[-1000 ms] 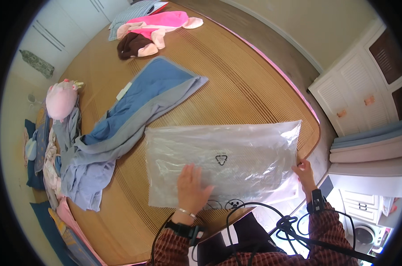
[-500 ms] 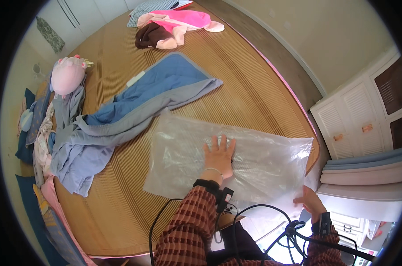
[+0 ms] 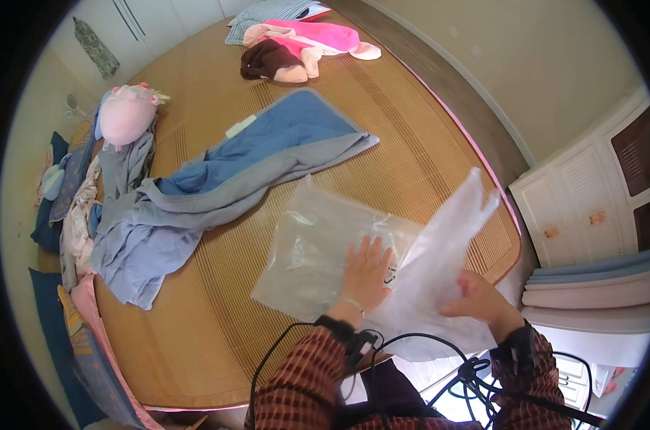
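Note:
A large clear plastic bag (image 3: 303, 251) lies near the front right of the bed, on the woven mat. My left hand (image 3: 368, 276) is laid flat on its middle with the fingers stretched out, holding nothing. On the right, my right hand (image 3: 482, 304) is closed at the bag's right part, fingers bent against the film. That part is raised and folded over toward the left, with its far corner standing up. Past the bag, a blue and grey quilt (image 3: 260, 147) stretches across the mat in loose folds.
A pink plush toy (image 3: 127, 115) sits at the left, by rumpled bedding. Pink and brown clothing (image 3: 318, 39) lies at the far end. Folded cloths (image 3: 590, 283) are stacked beside a white cabinet (image 3: 576, 204) on the right. Black cables (image 3: 475, 369) loop before my forearms.
My right hand has moved up and left, lifting the bag's right side and folding it over. My left hand stays on the bag. The whole view has shifted slightly.

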Demonstrator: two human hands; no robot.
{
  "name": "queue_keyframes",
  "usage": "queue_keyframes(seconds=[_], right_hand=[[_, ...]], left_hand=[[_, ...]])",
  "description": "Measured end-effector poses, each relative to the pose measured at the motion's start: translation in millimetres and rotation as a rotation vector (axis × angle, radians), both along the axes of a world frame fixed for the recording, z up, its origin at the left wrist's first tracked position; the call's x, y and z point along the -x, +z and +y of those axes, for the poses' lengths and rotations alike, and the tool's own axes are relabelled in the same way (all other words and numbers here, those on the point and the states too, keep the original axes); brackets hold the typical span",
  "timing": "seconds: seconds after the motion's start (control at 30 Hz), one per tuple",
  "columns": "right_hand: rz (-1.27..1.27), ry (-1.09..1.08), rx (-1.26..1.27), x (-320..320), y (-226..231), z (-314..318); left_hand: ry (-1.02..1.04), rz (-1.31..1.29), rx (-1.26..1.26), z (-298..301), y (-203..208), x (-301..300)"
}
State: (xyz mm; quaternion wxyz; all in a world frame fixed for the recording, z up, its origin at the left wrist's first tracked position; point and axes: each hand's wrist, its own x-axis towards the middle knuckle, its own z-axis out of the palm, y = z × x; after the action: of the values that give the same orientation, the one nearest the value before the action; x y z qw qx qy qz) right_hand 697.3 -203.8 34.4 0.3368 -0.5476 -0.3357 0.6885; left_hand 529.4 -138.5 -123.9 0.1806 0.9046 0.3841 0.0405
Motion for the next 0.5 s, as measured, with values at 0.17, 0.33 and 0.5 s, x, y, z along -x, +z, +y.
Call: queue_keyframes(seconds=[0.17,0.33,0.5], right_hand=[[0.177,0.154,0.012,55,-27,35],[0.283,0.096,-0.023,118,-55,68],[0.344,0.006,-0.012,184,-84,94]], left_hand=[[0.079,-0.041,-0.141,-25,3,85],[0.021,0.002,0.019,-76,-15,124],[0.255,-0.488,0.333,-91,-17,127]])
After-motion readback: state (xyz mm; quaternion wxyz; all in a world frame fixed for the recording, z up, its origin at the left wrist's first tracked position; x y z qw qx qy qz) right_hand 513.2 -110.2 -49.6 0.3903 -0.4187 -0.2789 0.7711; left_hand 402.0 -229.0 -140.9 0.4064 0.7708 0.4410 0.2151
